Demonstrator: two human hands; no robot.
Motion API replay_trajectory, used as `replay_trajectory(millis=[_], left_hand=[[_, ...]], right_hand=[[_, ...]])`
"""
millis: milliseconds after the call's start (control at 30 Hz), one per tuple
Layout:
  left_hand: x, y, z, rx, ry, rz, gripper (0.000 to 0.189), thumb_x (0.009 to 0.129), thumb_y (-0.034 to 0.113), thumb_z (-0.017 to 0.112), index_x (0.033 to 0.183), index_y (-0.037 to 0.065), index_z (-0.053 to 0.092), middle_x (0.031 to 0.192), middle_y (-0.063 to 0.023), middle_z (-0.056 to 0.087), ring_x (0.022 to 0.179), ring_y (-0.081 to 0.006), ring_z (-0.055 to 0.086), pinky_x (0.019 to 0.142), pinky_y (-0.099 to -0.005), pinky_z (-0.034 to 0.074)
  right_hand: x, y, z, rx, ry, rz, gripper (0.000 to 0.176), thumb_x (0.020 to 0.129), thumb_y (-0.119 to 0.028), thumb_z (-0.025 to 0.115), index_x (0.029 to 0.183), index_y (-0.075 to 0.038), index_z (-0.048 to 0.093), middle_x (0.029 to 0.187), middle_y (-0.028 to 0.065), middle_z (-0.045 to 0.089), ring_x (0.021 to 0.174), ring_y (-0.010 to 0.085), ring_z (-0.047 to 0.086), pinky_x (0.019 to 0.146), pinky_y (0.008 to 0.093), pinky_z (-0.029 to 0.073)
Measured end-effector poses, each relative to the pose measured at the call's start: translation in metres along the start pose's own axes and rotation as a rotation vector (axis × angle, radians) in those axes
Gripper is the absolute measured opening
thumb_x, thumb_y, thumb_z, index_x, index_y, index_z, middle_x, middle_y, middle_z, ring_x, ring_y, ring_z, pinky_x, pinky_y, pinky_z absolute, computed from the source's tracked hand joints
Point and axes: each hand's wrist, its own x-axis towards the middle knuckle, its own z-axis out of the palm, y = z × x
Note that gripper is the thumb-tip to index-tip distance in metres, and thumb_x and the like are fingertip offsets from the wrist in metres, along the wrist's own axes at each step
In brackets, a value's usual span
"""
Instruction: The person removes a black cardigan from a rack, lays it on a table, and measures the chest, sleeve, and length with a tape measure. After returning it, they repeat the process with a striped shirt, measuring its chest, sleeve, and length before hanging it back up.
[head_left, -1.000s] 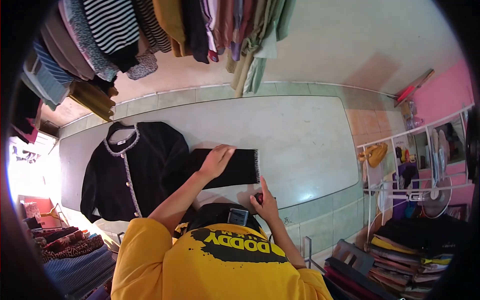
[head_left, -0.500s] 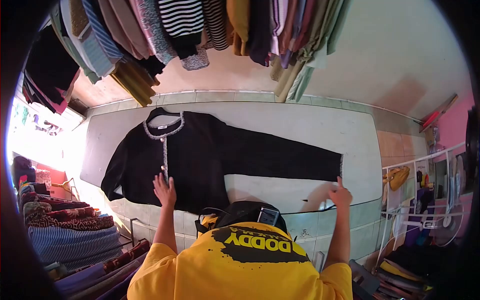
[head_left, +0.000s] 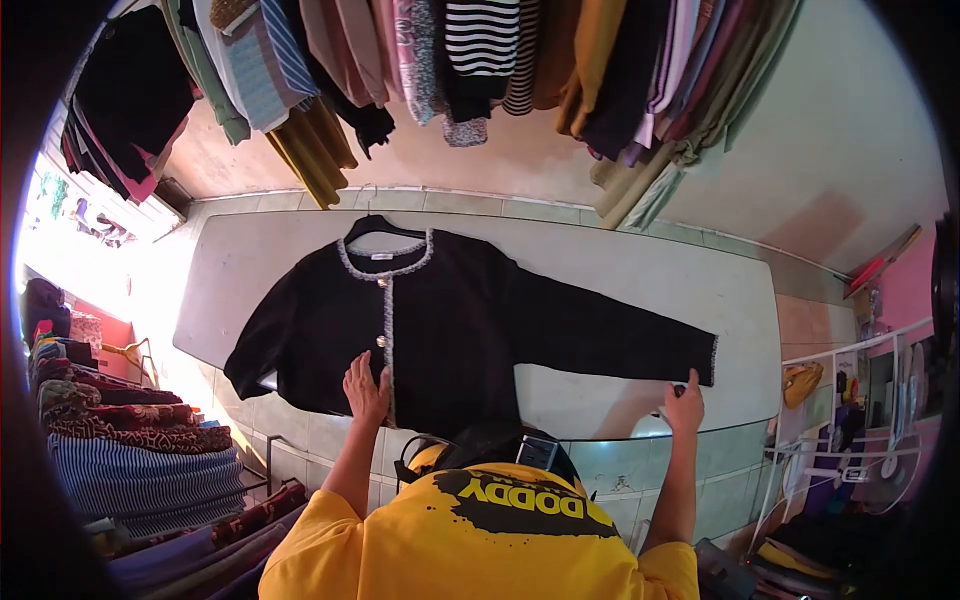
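A black jacket (head_left: 440, 330) with grey braided trim and round buttons lies flat on a pale table, a dark hanger (head_left: 378, 226) showing at its neck. One sleeve stretches out to the right. My left hand (head_left: 367, 392) rests on the jacket's lower front beside the trimmed opening, fingers apart. At the cuff of the outstretched sleeve is my right hand (head_left: 685, 408), its index finger extended to the edge and its other fingers curled around a small dark thing, too small to make out.
Clothes (head_left: 480, 50) hang above the far side of the table (head_left: 620, 260). Folded and striped garments (head_left: 140, 475) are stacked at the left. A white rack (head_left: 830, 400) stands at the right, with a yellow item (head_left: 800, 383) on it.
The view has shifted, so the jacket and table appear farther right. My left hand's fingers are closer together on the jacket front. My right hand remains by the cuff, its fingers more curled.
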Motion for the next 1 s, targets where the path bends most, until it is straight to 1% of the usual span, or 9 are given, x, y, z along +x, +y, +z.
replay_trajectory(millis=[133, 200, 300, 333, 367, 433, 533, 633, 1000], left_hand=[[0.032, -0.062, -0.014, -0.406, -0.118, 0.053, 0.033, 0.080, 0.015, 0.054, 0.110, 0.002, 0.049, 0.100, -0.0142, 0.055, 0.094, -0.0298, 0.052, 0.083, -0.0392, 0.039], [0.049, -0.092, -0.026, -0.229, 0.014, 0.116, 0.036, 0.079, 0.016, 0.056, 0.112, 0.002, 0.049, 0.106, -0.0149, 0.053, 0.099, -0.0305, 0.050, 0.086, -0.0397, 0.037], [0.069, -0.136, -0.028, -0.004, 0.099, -0.064, 0.049, 0.078, 0.024, 0.058, 0.120, 0.003, 0.043, 0.124, -0.0146, 0.043, 0.118, -0.0318, 0.036, 0.098, -0.0438, 0.026], [0.073, -0.149, -0.025, 0.075, 0.038, -0.155, 0.060, 0.078, 0.031, 0.058, 0.128, 0.007, 0.036, 0.133, -0.0135, 0.034, 0.125, -0.0319, 0.028, 0.102, -0.0493, 0.018], [0.077, -0.151, -0.031, 0.130, -0.017, -0.140, 0.064, 0.077, 0.036, 0.058, 0.131, 0.011, 0.032, 0.136, -0.0132, 0.030, 0.127, -0.0325, 0.025, 0.101, -0.0531, 0.015], [0.086, -0.155, -0.038, 0.180, -0.083, -0.135, 0.069, 0.077, 0.040, 0.058, 0.134, 0.015, 0.028, 0.139, -0.0129, 0.026, 0.128, -0.0330, 0.022, 0.101, -0.0569, 0.012], [0.095, -0.156, -0.037, 0.210, -0.237, -0.052, 0.075, 0.074, 0.051, 0.056, 0.136, 0.024, 0.024, 0.141, -0.0132, 0.019, 0.129, -0.0379, 0.018, 0.097, -0.0635, 0.012], [0.108, -0.147, -0.030, 0.262, -0.289, 0.013, 0.080, 0.070, 0.064, 0.051, 0.136, 0.030, 0.022, 0.143, -0.0127, 0.013, 0.128, -0.0438, 0.012, 0.093, -0.0670, 0.016], [0.178, -0.126, -0.008, 0.261, -0.346, 0.150, 0.085, 0.067, 0.070, 0.047, 0.137, 0.032, 0.018, 0.144, -0.0111, 0.010, 0.130, -0.0415, 0.009, 0.094, -0.0677, 0.014]], right_hand=[[-0.041, -0.113, 0.013, 0.390, 0.031, -0.188, 0.044, 0.069, -0.031, 0.069, 0.100, -0.003, 0.056, 0.084, 0.0135, 0.057, 0.071, 0.0244, 0.057, 0.065, 0.0354, 0.047], [-0.060, -0.168, 0.026, 0.506, 0.029, -0.335, 0.038, 0.065, -0.024, 0.072, 0.092, -0.004, 0.055, 0.080, 0.0108, 0.052, 0.066, 0.0219, 0.053, 0.062, 0.0333, 0.045], [-0.092, -0.241, 0.047, 0.553, -0.028, -0.511, 0.033, 0.060, -0.014, 0.071, 0.085, -0.006, 0.052, 0.078, 0.0084, 0.047, 0.060, 0.0200, 0.049, 0.060, 0.0327, 0.045], [-0.101, -0.260, 0.052, 0.601, -0.209, -0.404, 0.032, 0.059, -0.011, 0.068, 0.086, -0.006, 0.052, 0.092, 0.0131, 0.050, 0.076, 0.0248, 0.053, 0.070, 0.0356, 0.045], [-0.107, -0.273, 0.065, 0.553, -0.125, -0.538, 0.032, 0.059, -0.011, 0.068, 0.086, -0.006, 0.052, 0.103, 0.0158, 0.049, 0.090, 0.0292, 0.050, 0.079, 0.0386, 0.043], [-0.109, -0.282, 0.091, 0.489, -0.053, -0.676, 0.032, 0.059, -0.011, 0.067, 0.086, -0.006, 0.052, 0.115, 0.0186, 0.047, 0.104, 0.0337, 0.048, 0.087, 0.0417, 0.040], [-0.106, -0.278, 0.123, 0.374, -0.142, -0.519, 0.052, 0.059, -0.014, 0.066, 0.109, -0.009, 0.052, 0.133, 0.0168, 0.035, 0.125, 0.0385, 0.027, 0.099, 0.0520, 0.026], [-0.099, -0.273, 0.122, 0.270, -0.193, -0.436, 0.062, 0.060, -0.015, 0.065, 0.120, -0.013, 0.049, 0.132, 0.0123, 0.039, 0.125, 0.0353, 0.030, 0.098, 0.0530, 0.026], [-0.096, -0.272, 0.120, 0.190, -0.076, -0.321, 0.058, 0.060, -0.013, 0.063, 0.117, -0.013, 0.053, 0.127, 0.0137, 0.044, 0.120, 0.0371, 0.035, 0.096, 0.0387, 0.037]])
